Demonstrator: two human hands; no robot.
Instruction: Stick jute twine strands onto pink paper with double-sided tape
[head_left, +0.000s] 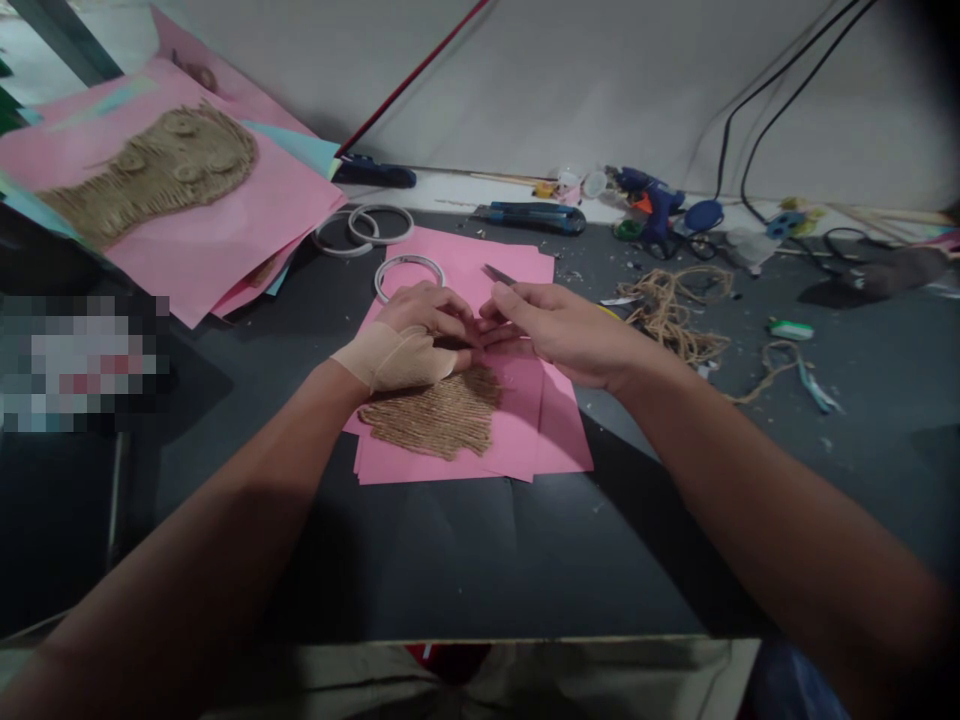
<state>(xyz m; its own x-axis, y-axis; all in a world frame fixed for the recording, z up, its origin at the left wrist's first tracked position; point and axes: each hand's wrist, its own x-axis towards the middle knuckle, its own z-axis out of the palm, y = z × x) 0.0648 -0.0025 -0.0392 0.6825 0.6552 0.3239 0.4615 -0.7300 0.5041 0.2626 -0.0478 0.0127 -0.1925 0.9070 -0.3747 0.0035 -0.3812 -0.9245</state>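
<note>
Rows of brown jute twine point(435, 415) lie side by side as a flat patch on a pink sheet point(559, 440). My left hand point(412, 340), with a beige wrap around its palm and wrist, rests over the patch's upper part, its fingers closed on the twine near the top right edge. Fingertips of my right hand point(547, 325) meet the left ones there; the strand between them is mostly hidden. Tucked in that right hand are scissors, with a dark pointed blade point(501, 274) showing beyond the thumb and a bit of yellow handle behind the hand.
Tape rings point(409, 275) lie beyond my left hand. A blue utility knife point(532, 217) and a blue glue gun point(656, 205) are along the wall. Loose twine point(675, 310) is heaped at right. Upper left, a twine-covered shape point(176, 165) rests on stacked pink sheets.
</note>
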